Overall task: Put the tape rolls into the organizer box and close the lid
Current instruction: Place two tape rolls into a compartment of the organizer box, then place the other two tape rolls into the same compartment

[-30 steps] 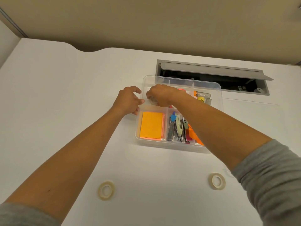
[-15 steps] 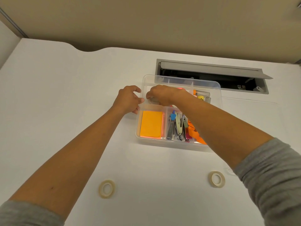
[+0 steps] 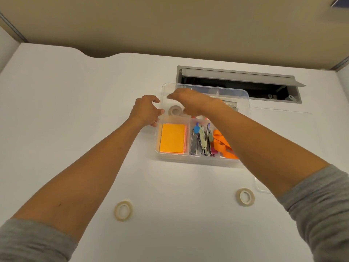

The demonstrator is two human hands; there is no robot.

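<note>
The clear organizer box [image 3: 200, 161] stands open on the white desk. One tape roll [image 3: 175, 110] lies in its back-left compartment. My right hand [image 3: 190, 103] hovers just above that roll, fingers apart and holding nothing. My left hand [image 3: 146, 112] grips the box's left wall, thumb against the plastic. Two more tape rolls lie flat on the desk in front: one at the near left [image 3: 123, 210], the other at the near right [image 3: 245, 197]. The clear lid [image 3: 261, 188] lies flat on the desk to the right of the box, mostly hidden by my right arm.
The front compartments hold an orange sticky-note pad [image 3: 172, 138], staplers and clips [image 3: 202, 140] and orange scissors [image 3: 222, 144]. An open cable hatch [image 3: 238, 76] with a raised grey flap sits right behind the box. A beige partition rises behind the desk.
My right hand has let go of the tape roll in the back-left compartment and lifted off it, so the roll now shows. My left hand stays on the box's wall.
</note>
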